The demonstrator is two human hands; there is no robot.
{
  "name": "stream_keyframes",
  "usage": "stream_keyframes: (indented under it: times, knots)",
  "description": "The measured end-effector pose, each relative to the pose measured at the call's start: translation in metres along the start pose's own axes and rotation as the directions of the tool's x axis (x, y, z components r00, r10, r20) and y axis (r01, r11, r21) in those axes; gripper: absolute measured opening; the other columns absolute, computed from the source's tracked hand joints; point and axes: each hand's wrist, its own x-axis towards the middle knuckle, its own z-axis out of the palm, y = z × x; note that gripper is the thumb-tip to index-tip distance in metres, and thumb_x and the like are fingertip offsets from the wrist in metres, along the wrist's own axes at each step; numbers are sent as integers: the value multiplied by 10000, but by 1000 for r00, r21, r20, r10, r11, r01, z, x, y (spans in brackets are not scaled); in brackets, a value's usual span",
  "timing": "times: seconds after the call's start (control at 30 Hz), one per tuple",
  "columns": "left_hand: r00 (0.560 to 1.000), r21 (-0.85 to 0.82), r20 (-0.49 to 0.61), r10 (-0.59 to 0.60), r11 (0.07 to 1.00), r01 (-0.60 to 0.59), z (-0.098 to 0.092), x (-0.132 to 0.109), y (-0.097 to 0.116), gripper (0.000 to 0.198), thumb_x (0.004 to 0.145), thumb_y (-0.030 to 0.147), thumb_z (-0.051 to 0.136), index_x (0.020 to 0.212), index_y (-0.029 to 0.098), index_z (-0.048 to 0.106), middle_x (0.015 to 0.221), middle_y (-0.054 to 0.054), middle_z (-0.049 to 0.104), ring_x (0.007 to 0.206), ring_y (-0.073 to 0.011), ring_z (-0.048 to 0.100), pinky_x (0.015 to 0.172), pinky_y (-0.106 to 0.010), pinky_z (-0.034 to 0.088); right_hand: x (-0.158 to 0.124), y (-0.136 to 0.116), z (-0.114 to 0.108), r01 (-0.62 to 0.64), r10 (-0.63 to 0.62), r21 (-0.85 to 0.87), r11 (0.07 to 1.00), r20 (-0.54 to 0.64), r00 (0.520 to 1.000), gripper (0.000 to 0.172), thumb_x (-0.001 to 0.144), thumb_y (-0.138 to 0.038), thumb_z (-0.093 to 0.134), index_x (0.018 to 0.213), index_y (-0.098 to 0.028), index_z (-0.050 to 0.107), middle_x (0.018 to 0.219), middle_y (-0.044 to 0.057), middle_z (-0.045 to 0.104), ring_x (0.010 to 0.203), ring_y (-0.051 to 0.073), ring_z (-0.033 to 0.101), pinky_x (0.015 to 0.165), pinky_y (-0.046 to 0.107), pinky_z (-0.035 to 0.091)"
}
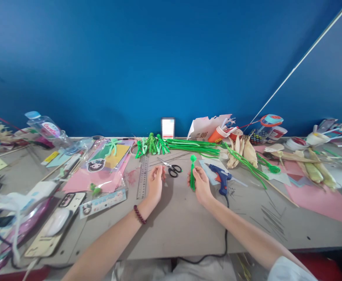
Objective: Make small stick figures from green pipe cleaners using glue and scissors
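Note:
My right hand is closed around a green pipe-cleaner figure, held upright with a round coiled top and several straight stems hanging below. To its left, my left hand has its fingers curled inward; whether anything small is between them is hidden. Black-handled scissors lie just beyond the left hand, blades pointing up and left. A clear ruler rests beside that hand on the left. Near the right hand, a blue hot glue gun lies on pale paper.
Green pipe cleaners and finished green bundles line the back of the table. Left are a plastic bag of coloured sheets, a phone and a bottle. Corn husks lie right; the glue gun's cord runs forward.

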Motion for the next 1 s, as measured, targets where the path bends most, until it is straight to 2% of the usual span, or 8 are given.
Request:
stream_keyframes:
  times: [0.17, 0.3, 0.4, 0.5, 0.73, 1.0]
  knots:
    - [999, 93, -30, 36, 995, -33, -4, 8, 0, 254, 728, 435, 629, 733, 182, 651, 590, 23, 525, 533, -99, 457, 485, -214, 356, 0, 0, 0, 8, -8, -9, 1000, 12, 1000, 313, 714, -435, 664, 867, -233, 480, 682, -50, 578, 503, 94, 544, 396, 206, 385]
    - [999, 184, 29, 40, 982, -44, -2, 6, 2, 257, 708, 410, 653, 779, 165, 688, 684, -14, 606, 585, -114, 502, 510, -223, 377, 0, 1, 1, 17, -17, -9, 1000, 25, 1000, 305, 713, -431, 666, 864, -234, 488, 665, -64, 568, 488, 82, 533, 391, 195, 376]
    - [993, 235, 72, 90, 966, -105, 0, 4, 4, 227, 705, 375, 661, 775, 162, 693, 796, -45, 651, 675, -138, 554, 574, -238, 413, 0, 3, 1, 18, -18, -11, 1000, 41, 999, 302, 717, -427, 664, 873, -233, 493, 675, -60, 569, 489, 83, 535, 385, 191, 373]
    - [986, 280, 104, 130, 947, -155, 1, 3, 3, 190, 708, 347, 662, 759, 166, 685, 803, -43, 653, 695, -138, 564, 615, -242, 425, 0, 5, 0, 29, -28, -19, 999, 59, 998, 301, 722, -425, 659, 883, -230, 496, 683, -54, 572, 489, 87, 539, 392, 196, 388]
    - [980, 271, 144, 138, 947, -174, 1, 5, -4, 173, 696, 326, 673, 737, 162, 636, 749, -18, 625, 634, -116, 547, 567, -223, 403, -3, 4, 2, 43, -37, -61, 997, 95, 995, 316, 713, -437, 664, 878, -222, 502, 672, -49, 571, 480, 90, 532, 420, 211, 440]
    - [958, 288, 220, 183, 926, -243, 2, 1, 0, 160, 718, 322, 653, 711, 162, 640, 754, -23, 616, 659, -130, 563, 579, -231, 405, -5, 2, 3, 67, -53, -93, 993, 148, 988, 289, 736, -432, 650, 871, -215, 515, 671, -44, 560, 474, 85, 524, 415, 207, 439]
